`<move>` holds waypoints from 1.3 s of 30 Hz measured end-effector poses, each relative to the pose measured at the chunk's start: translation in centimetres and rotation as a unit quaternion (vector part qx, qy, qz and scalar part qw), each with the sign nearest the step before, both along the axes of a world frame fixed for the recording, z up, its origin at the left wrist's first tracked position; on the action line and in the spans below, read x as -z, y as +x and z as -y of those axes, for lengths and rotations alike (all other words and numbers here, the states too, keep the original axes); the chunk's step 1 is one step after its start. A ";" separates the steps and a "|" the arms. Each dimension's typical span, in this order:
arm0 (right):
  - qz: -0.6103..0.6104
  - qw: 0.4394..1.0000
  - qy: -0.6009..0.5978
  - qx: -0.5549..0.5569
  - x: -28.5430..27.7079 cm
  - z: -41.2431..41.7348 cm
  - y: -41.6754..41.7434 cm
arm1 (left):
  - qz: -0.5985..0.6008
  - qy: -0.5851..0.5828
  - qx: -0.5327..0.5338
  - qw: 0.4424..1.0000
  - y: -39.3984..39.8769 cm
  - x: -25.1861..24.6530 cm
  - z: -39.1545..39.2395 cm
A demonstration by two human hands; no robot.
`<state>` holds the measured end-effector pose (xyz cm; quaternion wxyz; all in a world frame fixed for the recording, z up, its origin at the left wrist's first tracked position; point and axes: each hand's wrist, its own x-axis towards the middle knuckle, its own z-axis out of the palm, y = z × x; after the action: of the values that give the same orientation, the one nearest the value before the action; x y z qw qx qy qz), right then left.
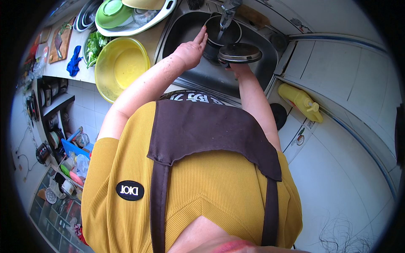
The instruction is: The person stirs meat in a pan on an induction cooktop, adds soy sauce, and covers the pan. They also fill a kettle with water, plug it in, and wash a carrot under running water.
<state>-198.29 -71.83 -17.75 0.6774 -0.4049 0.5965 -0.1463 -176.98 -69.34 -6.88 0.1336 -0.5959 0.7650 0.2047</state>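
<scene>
A dark pot [223, 30] with a pale metal rim stands in the steel sink [205, 77], beneath the faucet [228, 14]. My left hand [194, 52] reaches in from the left with its fingers stretched out. Its fingertips are at the pot's rim; whether they press on it is hard to tell, and the thumb is hidden. My right hand [238, 69] grips a round dark pot lid [239, 52] with a metal edge from below, just in front of the pot. The lid covers most of those fingers.
Left of the sink are a yellow basin [126, 68], a bowl of leafy greens [95, 47] and a white rack [136, 31] with a green bowl [114, 12]. Farther left lie a blue cloth [74, 61] and a knife on a cutting board [63, 44]. A yellow bottle [299, 101] stands at the right.
</scene>
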 end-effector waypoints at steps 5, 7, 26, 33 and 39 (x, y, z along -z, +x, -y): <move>-0.007 1.000 -0.017 0.008 0.1 -0.1 0.0 | -0.006 -0.003 0.001 1.000 0.0 0.2 0.1; -0.022 1.000 -0.014 -0.003 0.2 0.0 0.0 | -0.007 -0.003 0.001 1.000 0.1 0.1 0.0; 0.005 1.000 -0.022 0.004 -0.7 -0.1 0.0 | -0.008 -0.007 0.005 1.000 0.2 0.3 -0.1; -0.021 0.999 -0.025 0.014 0.9 0.1 0.0 | 0.003 -0.012 0.013 1.000 0.0 0.2 0.0; -0.007 0.999 -0.033 0.017 0.7 0.0 0.0 | -0.006 -0.016 0.010 1.000 0.1 0.3 -0.1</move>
<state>-198.32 -71.88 -18.49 0.6568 -0.4177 0.6032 -0.1740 -176.88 -69.26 -7.22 0.1216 -0.5893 0.7746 0.1949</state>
